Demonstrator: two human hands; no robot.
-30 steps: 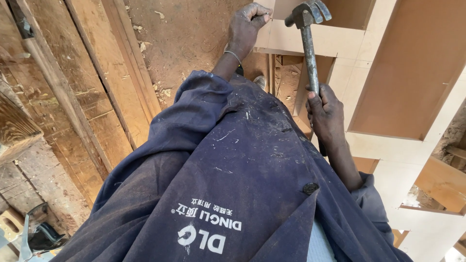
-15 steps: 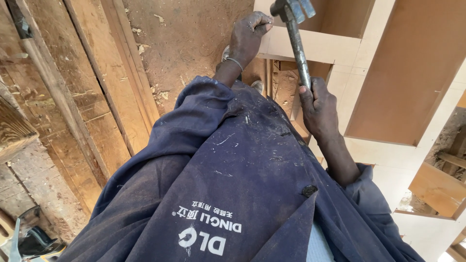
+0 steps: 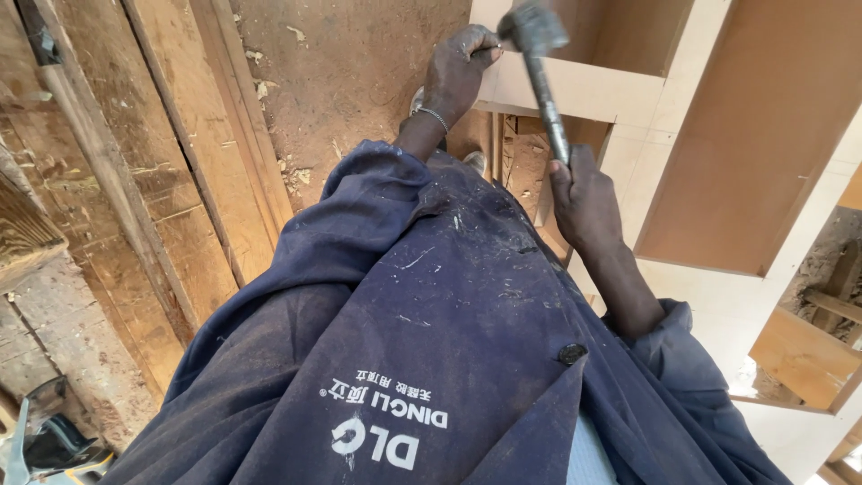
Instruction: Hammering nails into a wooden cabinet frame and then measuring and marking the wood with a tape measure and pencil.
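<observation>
left hand: pinches at edge of frame
right hand: grips hammer handle
hammer head: blurred, beside left fingers

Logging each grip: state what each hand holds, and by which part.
The right hand grips a hammer by the lower end of its handle. The left hand pinches something small against the pale board edge; what it is cannot be told.

Open dirt floor lies to the left of my left hand. The pale cabinet frame blocks the way ahead; its open compartments admit a hand. My right hand works between my knee and the brown panel.
</observation>
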